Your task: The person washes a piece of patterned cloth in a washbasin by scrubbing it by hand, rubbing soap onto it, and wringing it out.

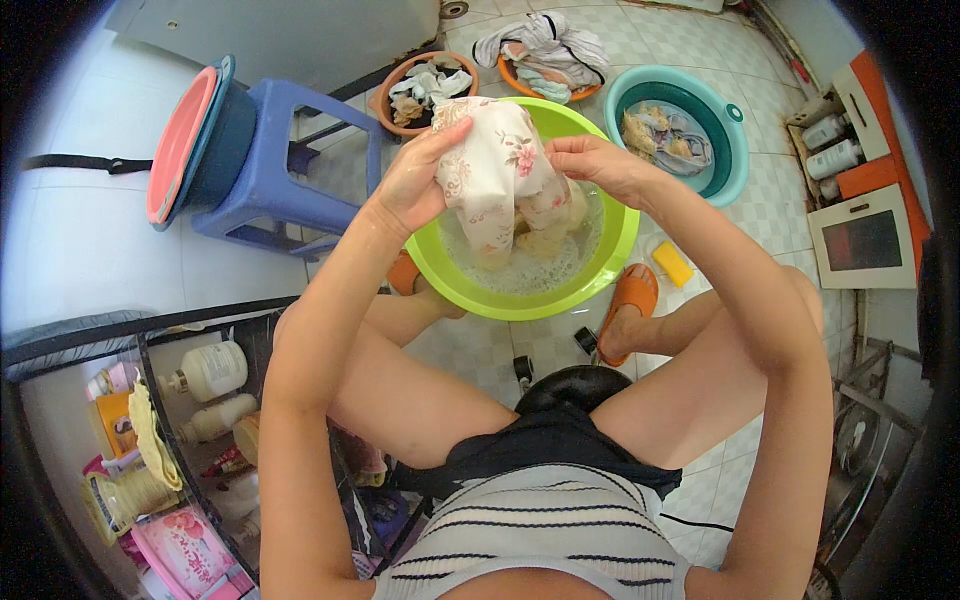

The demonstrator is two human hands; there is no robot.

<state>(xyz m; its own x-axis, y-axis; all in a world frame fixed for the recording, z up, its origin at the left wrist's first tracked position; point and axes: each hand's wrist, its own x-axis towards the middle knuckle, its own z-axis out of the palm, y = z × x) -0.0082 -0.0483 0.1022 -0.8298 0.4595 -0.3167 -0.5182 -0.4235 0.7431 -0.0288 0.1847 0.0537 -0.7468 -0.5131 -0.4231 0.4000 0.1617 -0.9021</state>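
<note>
A wet white cloth with pink flowers (491, 161) hangs between my hands over a lime-green basin (517, 306). My left hand (420, 176) grips the cloth at its left side, thumb on top. At the right side, my right hand (592, 161) pinches the fabric between thumb and fingers. The lower folds hang down to sudsy water (517, 277) inside the basin, where more pale cloth lies partly hidden. The basin stands on the tiled floor between my feet.
A teal basin (739, 176) with soaking cloth and two orange tubs of laundry (469, 64) stand beyond. A yellow bar (673, 264) lies on the floor at right. A blue stool (262, 150) is left, near stacked basins (180, 146); a bottle shelf (165, 315) is nearer.
</note>
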